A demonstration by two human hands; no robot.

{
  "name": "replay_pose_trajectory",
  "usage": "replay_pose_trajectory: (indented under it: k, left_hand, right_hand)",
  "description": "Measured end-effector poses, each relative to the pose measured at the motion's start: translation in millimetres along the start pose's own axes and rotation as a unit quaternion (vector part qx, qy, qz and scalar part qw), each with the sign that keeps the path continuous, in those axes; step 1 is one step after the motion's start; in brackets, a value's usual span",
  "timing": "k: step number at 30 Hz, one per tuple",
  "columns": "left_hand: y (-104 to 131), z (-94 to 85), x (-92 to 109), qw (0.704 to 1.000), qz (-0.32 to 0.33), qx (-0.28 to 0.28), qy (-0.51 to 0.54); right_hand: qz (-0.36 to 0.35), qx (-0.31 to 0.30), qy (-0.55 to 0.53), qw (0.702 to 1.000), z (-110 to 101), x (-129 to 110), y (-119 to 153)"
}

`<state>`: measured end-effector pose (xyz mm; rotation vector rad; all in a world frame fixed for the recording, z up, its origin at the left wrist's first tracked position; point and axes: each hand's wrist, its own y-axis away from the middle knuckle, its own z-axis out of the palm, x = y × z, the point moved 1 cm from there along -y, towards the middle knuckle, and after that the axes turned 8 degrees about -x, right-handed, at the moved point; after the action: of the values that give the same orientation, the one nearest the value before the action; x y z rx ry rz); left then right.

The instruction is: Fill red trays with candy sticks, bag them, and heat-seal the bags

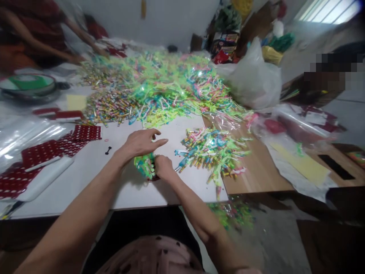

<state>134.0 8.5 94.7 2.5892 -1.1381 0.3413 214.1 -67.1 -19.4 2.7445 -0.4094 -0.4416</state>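
Note:
Over the white board, my left hand is held with thumb and fingers apart, above a small bundle of shiny green and blue pieces. Against the right side of that bundle my right hand is closed; what its fingers grip is hidden. A dark red edge with pale dots shows under the bundle beside that hand. To the right lies a loose pile of small, patterned sticks with green, white and pink ribbon-like ends, apart from both hands.
A large heap of similar green pieces covers the back. Red dotted packets and clear plastic lie left, near a small black dumbbell-shaped piece. A white plastic bag stands back right. Another person's arm reaches in at far left.

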Motion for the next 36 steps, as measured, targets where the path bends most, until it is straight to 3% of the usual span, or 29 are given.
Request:
replay_pose_trajectory:
  k: [4,9,16,23,25,30,33,36]
  left_hand:
    - [-1.2,-0.9,-2.0,0.999,-0.011,-0.019,-0.028]
    - [0.8,-1.6,-4.7,0.999,-0.019,-0.006,-0.031]
    - [4.9,-2.2,-1.8,0.999,-0.028,0.0,-0.034]
    - [2.1,0.6,-2.3,0.999,-0.036,0.013,-0.014]
    - [1.9,0.9,-1.3,0.999,-0.034,0.009,-0.009]
    - [2.5,-0.7,0.0,0.999,-0.026,0.017,-0.008]
    - [2.9,-0.3,-0.7,0.999,-0.042,0.014,-0.012]
    - [2.3,0.9,-1.4,0.999,-0.038,0.017,-0.009]
  right_hand:
    - [-0.126,0.004,0.012,0.992,-19.1,36.7,19.4]
    - [-0.058,0.038,0.165,0.984,-44.6,88.0,39.5]
    - [-0.122,0.027,0.27,0.955,-59.0,70.1,24.1]
    - [-0.174,0.019,0.278,0.945,-15.0,72.9,55.0]
    - [-0.185,0.036,0.289,0.939,-10.0,73.8,62.2]
    - [-0.251,0.107,0.286,0.919,-21.6,65.4,56.3]
    - [-0.247,0.071,0.247,0.934,-18.4,68.6,43.3]
    - [-0.158,0.066,0.188,0.967,-9.7,75.9,33.4]
